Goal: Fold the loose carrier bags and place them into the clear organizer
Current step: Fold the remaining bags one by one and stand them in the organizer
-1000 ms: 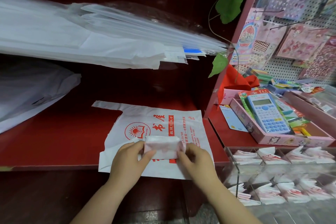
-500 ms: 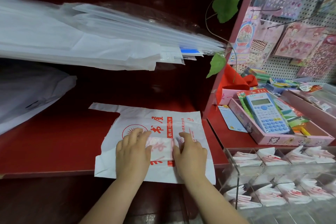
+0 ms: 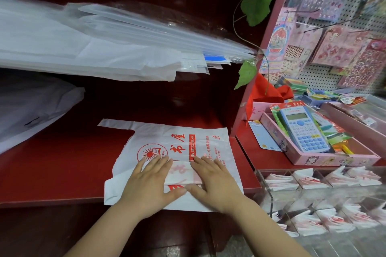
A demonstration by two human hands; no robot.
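White plastic with faded red print is what both hands are pressing on: a small folded bag point(image 3: 181, 173) that lies close to the front edge of the red table point(image 3: 52, 165). The left hand point(image 3: 149, 181) lies flat on its left end and the right hand point(image 3: 215, 181) lies flat on its right end. All the fingers are straight and spread, nothing is gripped, and the two thumbs almost meet at the front. Under the folded bag lies a big flat carrier bag point(image 3: 188, 142), white with red letters and a round red sun picture. Its near edge hangs a little over the table edge, and one handle strip sticks out to the far left. Just to the right of the hands stands the clear organizer point(image 3: 269, 200), lower than the table. Its little boxes hold many folded bags point(image 3: 279, 180), white with bits of red. Behind the organizer sits a pink tray point(image 3: 313, 157) with a blue and white calculator point(image 3: 302, 131) lying in it, next to pens and packets. A pale blue card point(image 3: 263, 139) lies just left of the tray. Farther back a thick pile of white and clear bags point(image 3: 83, 48) hangs over the table on a higher level. Green leaves point(image 3: 246, 74) dangle by a pink post, and sticker sheets point(image 3: 344, 52) hang on a board with holes at the far right.
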